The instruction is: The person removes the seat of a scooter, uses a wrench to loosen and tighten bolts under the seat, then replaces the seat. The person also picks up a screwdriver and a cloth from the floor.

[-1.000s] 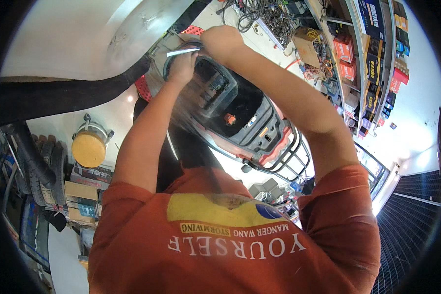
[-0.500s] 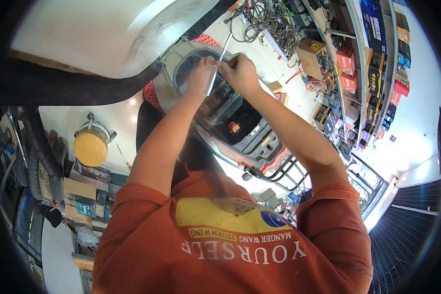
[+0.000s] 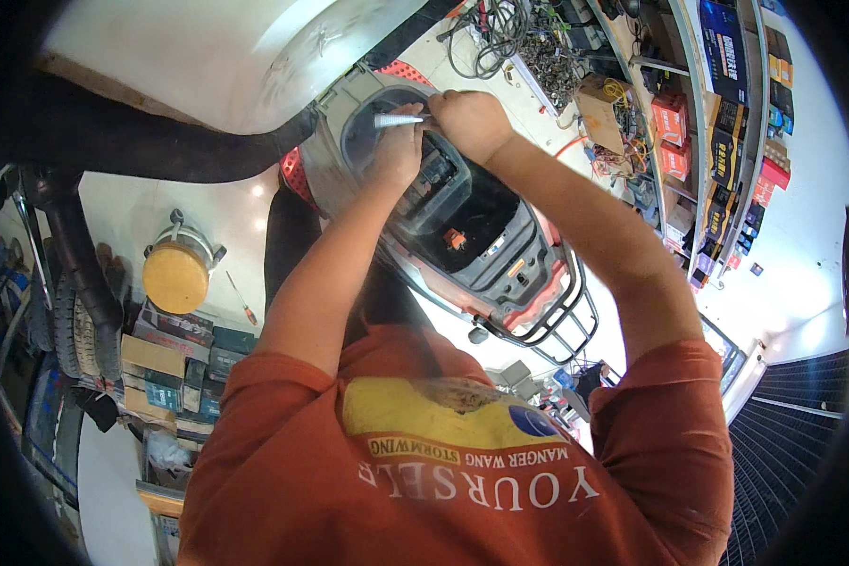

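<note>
Both my hands are together over the far end of an open scooter body (image 3: 514,283), above its dark under-seat compartment (image 3: 472,219). Between the fingers of my left hand (image 3: 398,156) is a slim silver-white piece (image 3: 398,121), pointing left; its exact kind cannot be made out. My right hand (image 3: 472,123) is closed close beside it, with its fingertips partly hidden, so what it grips does not show. An orange part (image 3: 455,239) lies in the compartment below my hands.
A large white panel with a black edge (image 3: 208,141) looms at the upper left. A round yellow stool (image 3: 175,277) and a screwdriver (image 3: 241,300) are on the floor at left. Shelves with boxes (image 3: 722,141) line the right. Tangled cables (image 3: 489,38) lie at the far side.
The silver-white piece has swung from a steep slant to nearly level, pointing left. My right hand has turned and closed into a fist, and the view has shifted slightly.
</note>
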`<act>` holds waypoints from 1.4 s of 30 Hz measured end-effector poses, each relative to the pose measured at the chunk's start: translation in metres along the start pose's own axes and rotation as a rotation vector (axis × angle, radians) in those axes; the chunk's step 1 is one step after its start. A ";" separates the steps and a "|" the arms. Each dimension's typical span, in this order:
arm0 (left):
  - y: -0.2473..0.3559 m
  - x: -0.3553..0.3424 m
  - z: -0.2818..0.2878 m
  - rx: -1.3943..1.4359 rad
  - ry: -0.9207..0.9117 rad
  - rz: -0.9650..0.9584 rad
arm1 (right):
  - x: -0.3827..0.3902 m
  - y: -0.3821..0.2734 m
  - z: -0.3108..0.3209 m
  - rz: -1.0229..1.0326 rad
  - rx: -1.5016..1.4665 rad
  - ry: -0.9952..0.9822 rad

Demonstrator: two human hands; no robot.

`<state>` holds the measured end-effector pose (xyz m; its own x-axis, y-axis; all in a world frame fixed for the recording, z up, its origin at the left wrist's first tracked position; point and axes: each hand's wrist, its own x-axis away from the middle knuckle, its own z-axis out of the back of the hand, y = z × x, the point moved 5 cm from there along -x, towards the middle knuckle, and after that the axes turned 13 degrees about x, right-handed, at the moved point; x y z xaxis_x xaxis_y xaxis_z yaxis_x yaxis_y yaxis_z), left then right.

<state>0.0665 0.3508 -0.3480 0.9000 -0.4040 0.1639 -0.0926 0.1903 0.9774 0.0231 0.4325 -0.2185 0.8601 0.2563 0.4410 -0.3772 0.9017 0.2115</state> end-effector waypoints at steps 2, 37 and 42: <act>-0.003 0.002 0.003 -0.004 0.016 0.010 | 0.000 -0.001 -0.006 -0.329 -0.177 -0.112; 0.001 -0.004 0.090 0.765 0.241 0.305 | 0.007 -0.008 -0.021 -0.817 -0.847 -0.346; 0.012 0.035 0.057 0.151 -0.091 0.084 | 0.021 -0.037 -0.054 -1.445 -1.891 0.110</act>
<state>0.0730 0.2883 -0.3225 0.8450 -0.4724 0.2507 -0.2352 0.0928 0.9675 0.0739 0.4234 -0.2646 0.2181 -0.6191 0.7544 0.7811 -0.3527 -0.5152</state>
